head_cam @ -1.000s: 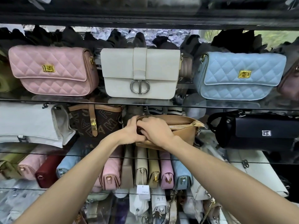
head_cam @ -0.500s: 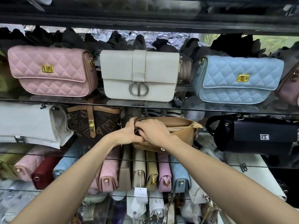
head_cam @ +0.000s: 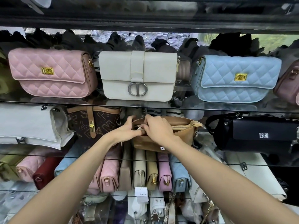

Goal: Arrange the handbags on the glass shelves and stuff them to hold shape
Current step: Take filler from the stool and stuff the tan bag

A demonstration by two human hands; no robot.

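Note:
A tan handbag (head_cam: 182, 135) stands on the middle glass shelf (head_cam: 48, 155), its top open. My left hand (head_cam: 125, 130) grips the bag's left end, thumb over the rim. My right hand (head_cam: 159, 128) reaches over the top, its fingers curled into the opening near the zip pull. What the fingers hold inside is hidden. On the upper glass shelf (head_cam: 194, 109) stand a pink quilted bag (head_cam: 50, 73), a white flap bag (head_cam: 137, 76) and a light blue quilted bag (head_cam: 236, 78).
A brown monogram bag (head_cam: 95, 122) and a white bag (head_cam: 30, 125) sit left of the tan one, a black bag (head_cam: 255, 133) to its right. Several slim bags (head_cam: 145, 172) stand in a row on the shelf below. Dark stuffing lies behind the top row.
Both hands stay on the tan bag; the bag's top has opened wider and the right fingers have dug deeper in. The view has shifted slightly.

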